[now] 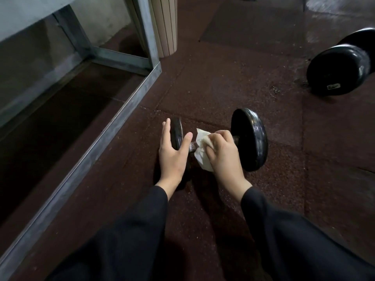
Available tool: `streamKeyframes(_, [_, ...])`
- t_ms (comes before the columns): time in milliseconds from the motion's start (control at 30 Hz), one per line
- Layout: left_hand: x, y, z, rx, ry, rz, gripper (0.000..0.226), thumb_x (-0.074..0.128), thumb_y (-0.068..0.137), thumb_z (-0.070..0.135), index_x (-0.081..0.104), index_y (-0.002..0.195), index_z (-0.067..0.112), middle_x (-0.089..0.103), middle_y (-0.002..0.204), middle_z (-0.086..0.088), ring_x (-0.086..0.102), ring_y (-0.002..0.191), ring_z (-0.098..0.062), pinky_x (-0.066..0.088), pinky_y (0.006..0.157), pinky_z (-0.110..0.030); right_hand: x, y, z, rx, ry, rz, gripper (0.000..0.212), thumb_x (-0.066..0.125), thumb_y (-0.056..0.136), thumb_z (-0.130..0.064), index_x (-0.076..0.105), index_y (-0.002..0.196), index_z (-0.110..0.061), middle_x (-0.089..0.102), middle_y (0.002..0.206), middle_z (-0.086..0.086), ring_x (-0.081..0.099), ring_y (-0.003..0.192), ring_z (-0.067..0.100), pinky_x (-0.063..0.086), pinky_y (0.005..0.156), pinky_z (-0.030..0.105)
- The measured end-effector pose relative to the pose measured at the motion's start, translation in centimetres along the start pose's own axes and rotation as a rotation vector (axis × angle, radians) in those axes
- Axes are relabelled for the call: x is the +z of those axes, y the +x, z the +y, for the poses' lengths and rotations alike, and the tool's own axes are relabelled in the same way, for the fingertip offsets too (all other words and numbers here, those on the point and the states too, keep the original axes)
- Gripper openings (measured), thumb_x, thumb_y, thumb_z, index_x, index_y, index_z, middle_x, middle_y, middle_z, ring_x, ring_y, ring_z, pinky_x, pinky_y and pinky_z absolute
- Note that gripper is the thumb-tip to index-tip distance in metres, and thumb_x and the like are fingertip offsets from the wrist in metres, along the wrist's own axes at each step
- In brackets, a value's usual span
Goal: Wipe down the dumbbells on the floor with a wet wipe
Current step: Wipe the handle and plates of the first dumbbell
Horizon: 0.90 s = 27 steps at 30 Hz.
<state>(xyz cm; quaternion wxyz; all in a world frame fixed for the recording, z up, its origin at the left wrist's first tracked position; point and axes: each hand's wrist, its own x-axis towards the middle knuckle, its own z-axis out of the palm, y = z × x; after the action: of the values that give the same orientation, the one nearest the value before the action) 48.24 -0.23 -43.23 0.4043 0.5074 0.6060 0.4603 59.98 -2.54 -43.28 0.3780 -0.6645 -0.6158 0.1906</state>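
Black sleeves [203, 240] nearest; right hand [223, 153] clenching wet wipe [202, 148] around dumbbell [248, 138] bar at centre, left hand [172, 157] spread wide bracing its nine-o'clock plate, second dumbbell [341, 69] at two o'clock.

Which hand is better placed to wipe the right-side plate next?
Right. The right hand already grips the wet wipe on the handle, beside that plate. The left hand lies open, steadying the other plate.

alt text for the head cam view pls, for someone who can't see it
A person's right hand wraps a white wet wipe around the handle of a black dumbbell on the dark rubber floor, the left hand steadying its other end. A second dumbbell lies beyond.
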Motion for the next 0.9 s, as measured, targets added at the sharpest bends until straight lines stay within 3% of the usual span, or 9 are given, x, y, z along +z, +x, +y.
streamKeyframes(67, [0.2, 0.2, -0.3, 0.02, 0.015, 0.017, 0.062, 0.058, 0.088, 0.029, 0.03, 0.143, 0.025, 0.028, 0.152, 0.003, 0.023, 0.139, -0.008, 0.02, 0.116, -0.029, -0.3, 0.2, -0.3, 0.045, 0.084, 0.035, 0.019, 0.063, 0.087, -0.008, 0.063, 0.105, 0.0, 0.045, 0.106, 0.001, 0.044, 0.091, 0.007, 0.028, 0.074, -0.008])
streamKeyframes(133, [0.3, 0.4, -0.1, 0.044, 0.042, 0.054, 0.058, 0.056, 0.089, 0.03, 0.032, 0.142, 0.023, 0.03, 0.151, 0.001, 0.024, 0.139, -0.009, 0.021, 0.115, -0.029, -0.5, 0.7, -0.8, 0.027, 0.092, -0.006, 0.031, 0.063, 0.085, -0.003, 0.059, 0.116, 0.001, 0.043, 0.11, 0.001, 0.041, 0.098, 0.007, 0.025, 0.079, -0.009])
streamKeyframes(267, [0.6, 1.1, 0.1, 0.048, 0.072, 0.092, 0.05, 0.045, 0.094, 0.035, 0.035, 0.141, 0.019, 0.035, 0.149, 0.0, 0.028, 0.138, -0.01, 0.022, 0.113, -0.024, 0.3, 2.4, -1.5, -0.079, -0.028, -0.239, 0.052, 0.057, 0.082, 0.006, 0.046, 0.132, -0.001, 0.051, 0.123, 0.014, 0.049, 0.111, 0.022, 0.029, 0.09, 0.012])
streamKeyframes(400, [0.8, 2.4, 0.5, 0.016, 0.072, 0.11, 0.047, 0.041, 0.096, 0.035, 0.038, 0.14, 0.018, 0.039, 0.146, 0.0, 0.031, 0.136, -0.01, 0.021, 0.106, -0.016, 2.0, 2.6, -1.5, -0.189, -0.283, -0.33, 0.021, 0.054, 0.087, -0.004, 0.06, 0.107, -0.002, 0.058, 0.103, 0.014, 0.052, 0.097, 0.03, 0.04, 0.083, 0.036])
streamKeyframes(500, [0.9, 2.9, 0.6, 0.009, 0.066, 0.113, 0.047, 0.042, 0.096, 0.035, 0.039, 0.139, 0.017, 0.039, 0.146, 0.001, 0.032, 0.135, -0.009, 0.02, 0.1, -0.01, 2.6, 2.3, -0.7, -0.319, -0.383, -0.251, 0.01, 0.066, 0.074, 0.004, 0.065, 0.083, 0.001, 0.06, 0.082, 0.015, 0.056, 0.075, 0.031, 0.048, 0.065, 0.036])
streamKeyframes(600, [0.9, 2.9, 0.5, 0.011, 0.076, 0.117, 0.047, 0.042, 0.095, 0.036, 0.039, 0.139, 0.018, 0.04, 0.146, 0.002, 0.032, 0.135, -0.009, 0.02, 0.1, -0.01, 2.5, 2.1, 0.3, -0.315, -0.444, -0.19, 0.013, 0.07, 0.066, 0.005, 0.065, 0.077, -0.001, 0.058, 0.077, 0.013, 0.056, 0.07, 0.029, 0.049, 0.059, 0.034])
streamKeyframes(800, [0.8, 2.5, 0.1, 0.037, 0.092, 0.116, 0.049, 0.043, 0.095, 0.036, 0.037, 0.14, 0.019, 0.038, 0.146, 0.001, 0.032, 0.135, -0.009, 0.021, 0.103, -0.012, 2.2, 3.0, -1.6, -0.242, -0.545, -0.236, 0.025, 0.04, 0.093, -0.002, 0.059, 0.109, -0.003, 0.051, 0.112, 0.012, 0.044, 0.105, 0.029, 0.038, 0.09, 0.033])
streamKeyframes(900, [0.8, 2.3, -0.1, 0.045, 0.095, 0.117, 0.049, 0.043, 0.095, 0.036, 0.037, 0.14, 0.02, 0.038, 0.147, 0.001, 0.031, 0.136, -0.009, 0.02, 0.103, -0.013, 2.6, 3.0, -2.1, -0.286, -0.562, -0.3, 0.033, 0.033, 0.097, -0.007, 0.051, 0.124, -0.008, 0.045, 0.122, 0.008, 0.04, 0.11, 0.025, 0.032, 0.09, 0.03])
